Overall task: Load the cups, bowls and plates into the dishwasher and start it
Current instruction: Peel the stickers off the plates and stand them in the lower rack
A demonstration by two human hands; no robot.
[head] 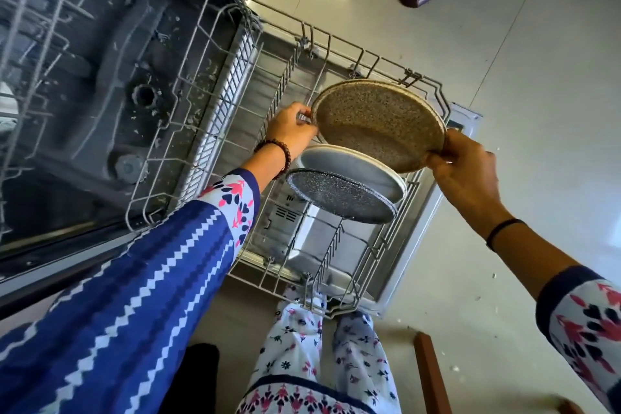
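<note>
The loading is judged to be partly done. In the lower rack, which is drawn out over the open dishwasher door, a white plate and a grey speckled plate are already stood on edge near the rack's middle, one just beside the other. A third, the brown speckled plate, is held tilted above the lower rack, just beyond the white plate toward the rack's far end, and is not yet seated between the tines. It is carried between the two grips and touched by both. The left grip is closed as a pinch on its left rim, over the rack's middle. The right grip is curled round the opposite rim, out past the rack's right-hand wall. No cups or bowls are seen in the lower rack. The upper rack, to the left of the lower rack and above the tub, is blurred, and what it carries cannot be told. What remains is judged to be the seating of this plate, any further crockery, the sliding in of the lower rack, the closing of the door and the start of the wash.
</note>
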